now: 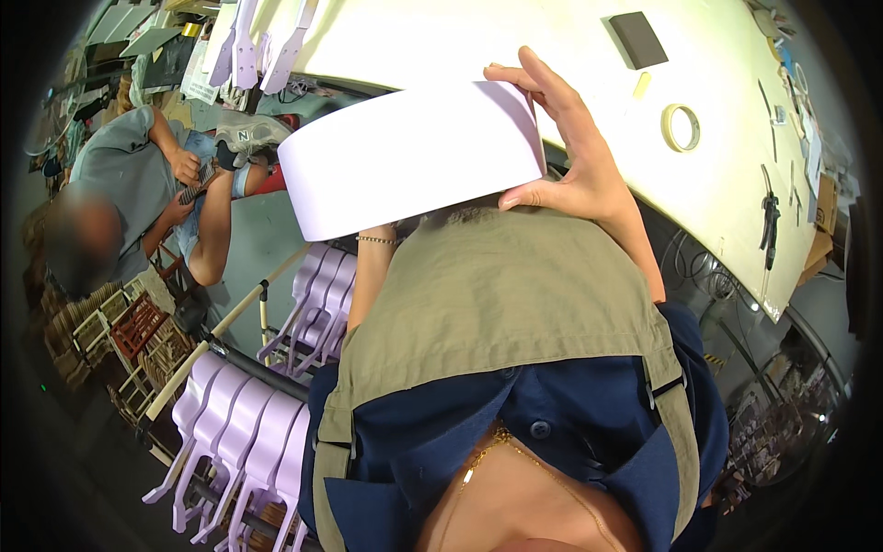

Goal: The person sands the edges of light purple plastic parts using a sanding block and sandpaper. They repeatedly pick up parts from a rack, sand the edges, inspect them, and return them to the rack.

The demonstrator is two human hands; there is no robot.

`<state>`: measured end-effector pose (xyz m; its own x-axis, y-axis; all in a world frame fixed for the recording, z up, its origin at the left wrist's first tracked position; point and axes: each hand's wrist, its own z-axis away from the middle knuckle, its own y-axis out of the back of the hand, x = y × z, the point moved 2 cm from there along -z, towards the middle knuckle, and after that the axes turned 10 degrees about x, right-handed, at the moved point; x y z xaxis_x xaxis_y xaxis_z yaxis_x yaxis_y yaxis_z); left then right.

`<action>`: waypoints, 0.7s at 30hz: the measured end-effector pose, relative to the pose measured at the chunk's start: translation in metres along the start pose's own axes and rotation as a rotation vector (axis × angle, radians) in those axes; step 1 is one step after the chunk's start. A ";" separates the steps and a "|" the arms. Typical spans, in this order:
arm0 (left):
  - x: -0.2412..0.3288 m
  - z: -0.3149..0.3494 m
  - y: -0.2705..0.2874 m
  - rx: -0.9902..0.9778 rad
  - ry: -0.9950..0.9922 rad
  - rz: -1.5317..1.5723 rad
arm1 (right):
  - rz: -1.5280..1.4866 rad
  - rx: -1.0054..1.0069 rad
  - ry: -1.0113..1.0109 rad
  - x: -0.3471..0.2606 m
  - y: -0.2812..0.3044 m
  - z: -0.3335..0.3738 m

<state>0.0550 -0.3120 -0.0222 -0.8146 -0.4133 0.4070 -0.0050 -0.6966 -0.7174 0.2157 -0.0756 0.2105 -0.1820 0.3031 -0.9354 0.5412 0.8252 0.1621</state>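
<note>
A broad, curved lilac panel (414, 156), shaped like a chair backrest, is held up in front of my apron. My right hand (579, 152) grips its right end, thumb at the lower edge and fingers spread by the upper corner. My left hand (375, 234) reaches up behind the panel's lower left part. Only the wrist with a beaded bracelet shows there; its fingers are hidden.
A pale table (570, 46) lies ahead, bearing a tape roll (681, 127) and a dark block (637, 40). Lilac chair parts (244, 405) hang on a rack at lower left. A seated co-worker (138, 184) is on the left, hands near a shoe.
</note>
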 end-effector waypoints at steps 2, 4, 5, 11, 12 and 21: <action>0.006 0.010 -0.016 -0.043 0.042 0.093 | 0.088 -0.032 0.171 0.004 0.001 -0.002; 0.011 0.017 -0.031 -0.078 0.075 0.168 | 0.290 0.023 0.315 0.012 0.006 -0.003; 0.014 0.021 -0.038 -0.088 0.084 0.200 | 0.444 0.092 0.374 0.016 0.011 -0.003; 0.055 0.012 -0.017 0.134 -0.096 0.159 | 0.073 0.167 -0.012 0.069 0.035 0.003; 0.068 0.005 -0.001 0.099 -0.070 0.295 | 0.002 0.173 -0.059 0.071 0.030 0.005; 0.084 0.049 -0.137 0.109 -0.608 0.161 | -0.244 0.266 -0.426 0.130 0.033 0.031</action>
<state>0.0161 -0.2799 0.1384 -0.3253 -0.7547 0.5698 0.1752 -0.6402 -0.7480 0.2355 -0.0236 0.0847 -0.0102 -0.1467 -0.9891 0.7233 0.6820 -0.1087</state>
